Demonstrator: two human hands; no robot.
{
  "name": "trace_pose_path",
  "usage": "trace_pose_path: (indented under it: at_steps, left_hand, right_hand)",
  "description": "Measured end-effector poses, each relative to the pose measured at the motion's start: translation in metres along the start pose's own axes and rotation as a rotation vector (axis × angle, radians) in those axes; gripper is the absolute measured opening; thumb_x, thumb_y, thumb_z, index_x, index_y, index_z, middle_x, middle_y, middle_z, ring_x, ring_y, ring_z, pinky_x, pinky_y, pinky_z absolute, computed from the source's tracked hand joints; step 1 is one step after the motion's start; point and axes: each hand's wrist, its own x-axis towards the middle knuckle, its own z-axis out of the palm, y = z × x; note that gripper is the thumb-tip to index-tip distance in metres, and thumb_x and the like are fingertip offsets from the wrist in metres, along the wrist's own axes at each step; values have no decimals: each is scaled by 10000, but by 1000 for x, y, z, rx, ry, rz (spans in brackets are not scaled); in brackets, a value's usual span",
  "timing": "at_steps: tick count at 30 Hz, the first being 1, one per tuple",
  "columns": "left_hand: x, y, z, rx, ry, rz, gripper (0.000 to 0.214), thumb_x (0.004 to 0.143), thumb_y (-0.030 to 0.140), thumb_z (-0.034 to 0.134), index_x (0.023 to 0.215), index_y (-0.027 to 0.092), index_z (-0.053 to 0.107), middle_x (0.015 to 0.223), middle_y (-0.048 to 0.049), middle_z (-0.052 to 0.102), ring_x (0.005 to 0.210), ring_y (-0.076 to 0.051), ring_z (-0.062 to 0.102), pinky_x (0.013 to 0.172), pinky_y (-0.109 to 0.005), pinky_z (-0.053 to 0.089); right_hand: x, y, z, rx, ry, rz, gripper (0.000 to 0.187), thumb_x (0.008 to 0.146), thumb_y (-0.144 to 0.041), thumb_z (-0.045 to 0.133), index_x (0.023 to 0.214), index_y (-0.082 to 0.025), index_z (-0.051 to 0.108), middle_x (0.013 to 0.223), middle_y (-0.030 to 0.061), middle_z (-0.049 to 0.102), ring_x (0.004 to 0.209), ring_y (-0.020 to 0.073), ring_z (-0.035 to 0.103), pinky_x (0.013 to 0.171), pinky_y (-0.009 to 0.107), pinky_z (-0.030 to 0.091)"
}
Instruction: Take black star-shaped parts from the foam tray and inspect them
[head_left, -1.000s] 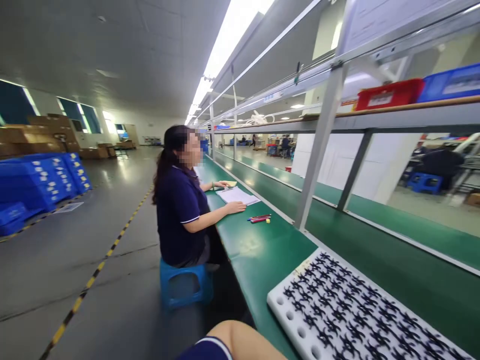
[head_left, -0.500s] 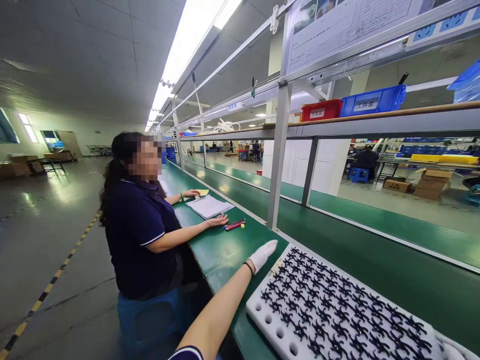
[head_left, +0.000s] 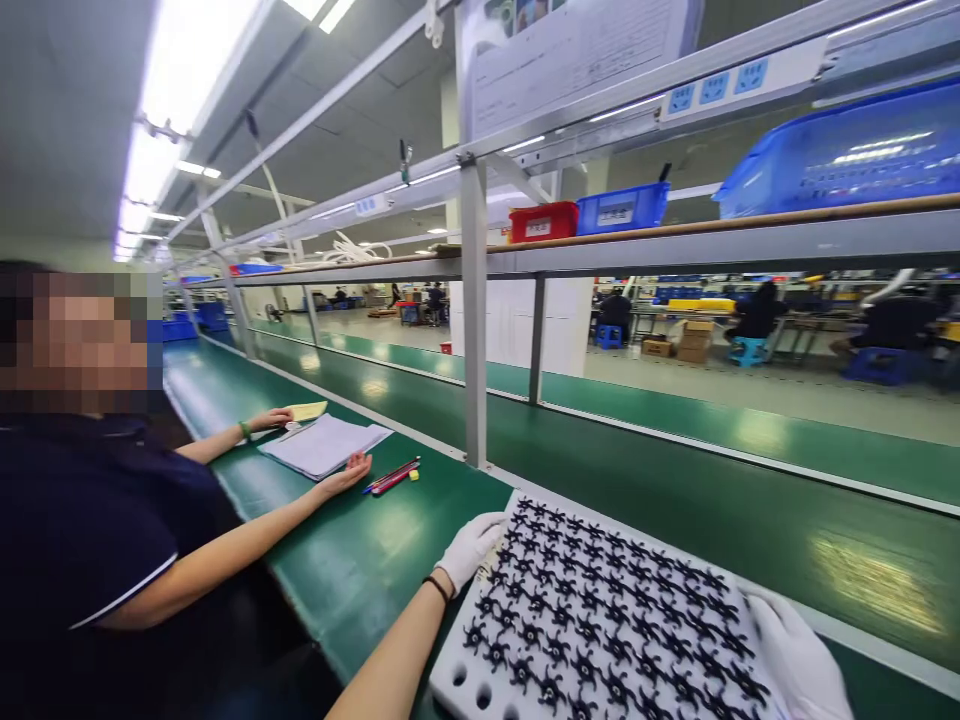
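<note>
A white foam tray (head_left: 457,668) lies on the green bench, with rows of small black star-shaped parts with curved arms (head_left: 585,600) set over it. Several round holes along its near left side are bare. My left hand (head_left: 470,548), in a white glove, grips the tray's left edge near the far corner. At the opposite end my right hand (head_left: 799,655), gloved too, is against the right edge, its fingertips partly hidden by the tray's side.
A co-worker sits at the left, one hand (head_left: 349,475) by a stack of papers (head_left: 326,445). Pens (head_left: 394,477) and a small yellow piece lie nearby. A metal post (head_left: 474,320) rises behind the tray. Red (head_left: 544,222) and blue (head_left: 622,208) bins stand on the shelf above.
My view has swung right. My left hand, outstretched beside the tray before, now holds its left edge. My right hand has come more fully into view at the right edge.
</note>
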Motion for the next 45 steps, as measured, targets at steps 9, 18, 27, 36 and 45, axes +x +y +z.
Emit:
trace_pose_path:
  at_steps: [9,18,27,36,45]
  left_hand:
    - [5,9,3,-71,-9,-37,619,765,632,559,1125,148,696,1301,-117,619,1275,-284,528,1183,-422,314]
    - [9,14,4,-95,-23,-109,774,632,695,627,1138,112,679,1363,-136,573,1340,-303,476,1217,-401,276]
    - [11,6,4,-46,-23,-103,759,678,684,575,1187,126,647,1386,-115,558,1344,-284,470,1227,-405,251]
    - [12,5,3,-4,-44,-111,816,685,689,531,1233,88,603,1423,-135,518,1369,-266,439,1233,-370,236]
    - [10,10,4,21,-47,-110,812,697,694,498,1234,94,595,1413,-130,525,1358,-271,449,1225,-377,255]
  right_hand:
    - [-9,-18,-3,73,-51,84,643,541,-679,355,834,-196,662,1101,132,677,1140,333,573,1018,397,431]
    - [-6,-12,-1,97,-59,67,618,630,-638,327,884,-182,656,1084,97,680,1087,289,587,971,368,437]
    - [-6,-11,-1,112,-59,90,597,643,-613,316,916,-194,642,1097,81,674,1097,266,582,967,348,432]
    - [-9,-14,-3,106,-63,105,575,652,-601,317,912,-200,635,1111,74,671,1097,258,586,948,337,442]
    - [-9,-19,-5,114,-65,117,623,627,-632,318,918,-193,650,1117,79,672,1114,275,573,973,340,422]
